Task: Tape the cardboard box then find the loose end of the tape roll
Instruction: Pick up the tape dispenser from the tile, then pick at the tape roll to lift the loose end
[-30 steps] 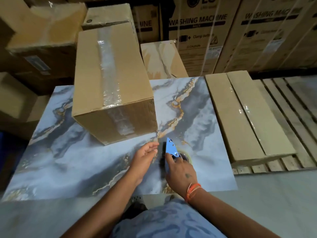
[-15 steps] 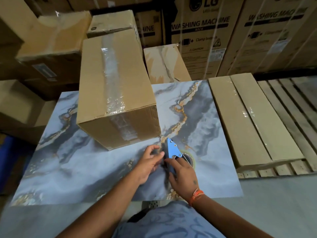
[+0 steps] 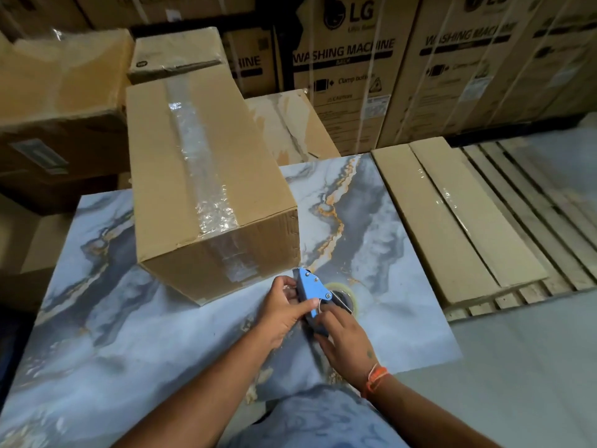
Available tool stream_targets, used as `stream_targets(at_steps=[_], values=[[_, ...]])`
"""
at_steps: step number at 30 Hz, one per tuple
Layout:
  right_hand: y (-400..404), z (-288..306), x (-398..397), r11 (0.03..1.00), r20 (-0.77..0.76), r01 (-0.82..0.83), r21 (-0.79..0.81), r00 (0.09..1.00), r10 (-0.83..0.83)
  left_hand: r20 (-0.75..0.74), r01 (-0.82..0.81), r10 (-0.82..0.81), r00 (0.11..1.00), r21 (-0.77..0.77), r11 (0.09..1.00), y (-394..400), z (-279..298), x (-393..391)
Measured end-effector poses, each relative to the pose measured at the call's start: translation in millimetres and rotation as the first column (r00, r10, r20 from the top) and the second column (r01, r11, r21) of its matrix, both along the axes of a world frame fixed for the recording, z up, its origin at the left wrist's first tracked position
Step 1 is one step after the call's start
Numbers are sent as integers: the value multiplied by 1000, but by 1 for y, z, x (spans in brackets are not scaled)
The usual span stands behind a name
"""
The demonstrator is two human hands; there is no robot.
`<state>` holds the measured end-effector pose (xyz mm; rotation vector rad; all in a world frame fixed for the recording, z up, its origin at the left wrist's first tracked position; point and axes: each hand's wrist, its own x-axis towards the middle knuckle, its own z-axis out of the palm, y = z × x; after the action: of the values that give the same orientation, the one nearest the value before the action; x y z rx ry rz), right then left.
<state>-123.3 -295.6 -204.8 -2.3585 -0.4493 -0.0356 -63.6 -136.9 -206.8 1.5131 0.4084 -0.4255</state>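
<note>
Left hand now being closed onto blue tape dispenser; right hand gripping handle; tape roll lying just right, nearer right hand.

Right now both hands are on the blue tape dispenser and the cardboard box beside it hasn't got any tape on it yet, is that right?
Not quite. Both the left hand and right hand are on the blue tape dispenser, but the head view shows the cardboard box already has clear tape along its top and down the near end.

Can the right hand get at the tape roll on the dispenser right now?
Probably yes: the right hand already rests on the blue tape dispenser, and the tape roll sits uncovered just beyond its fingers.
</note>
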Motion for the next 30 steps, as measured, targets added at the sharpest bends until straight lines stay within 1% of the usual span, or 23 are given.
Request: stream_targets(at_steps=[2, 4, 7, 9, 11, 14, 18, 21, 25, 28, 30], values=[[0, 1, -2, 1000, -12, 4, 8, 1000, -4, 51, 44, -44, 998, 3, 999, 3, -2, 0], [-1, 6, -7, 999, -16, 25, 47, 1000, -24, 134, 100, -104, 985, 40, 994, 9, -4, -1], [-3, 15, -15, 982, -19, 125, 139, 992, -124, 240, 199, -238, 941, 176, 964, 15, 2, 0], [-7, 24, -15, 949, -44, 223, 222, 975, -219, 301, 234, -310, 902, 263, 936, 14, 9, 2], [-15, 33, -9, 894, -101, 325, 308, 946, -309, 341, 251, -369, 865, 343, 905, 9, 16, 1], [-31, 47, 7, 822, -262, 427, 376, 900, -347, 366, 259, -391, 844, 360, 896, 0, 19, -8], [-58, 52, 24, 803, -444, 483, 350, 840, -312, 341, 279, -402, 850, 355, 892, -9, 19, -21], [-76, 51, 29, 833, -564, 443, 332, 801, -202, 312, 246, -384, 869, 401, 883, -18, 20, -31], [-91, 56, 27, 878, -603, 340, 337, 794, -76, 312, 171, -326, 892, 436, 884, -34, 22, -43], [-100, 61, 27, 843, -632, 305, 444, 773, 53, 310, 155, -335, 890, 486, 860, -48, 22, -50], [-108, 62, 28, 816, -669, 317, 484, 735, 111, 314, 131, -337, 887, 530, 838, -56, 23, -53]])
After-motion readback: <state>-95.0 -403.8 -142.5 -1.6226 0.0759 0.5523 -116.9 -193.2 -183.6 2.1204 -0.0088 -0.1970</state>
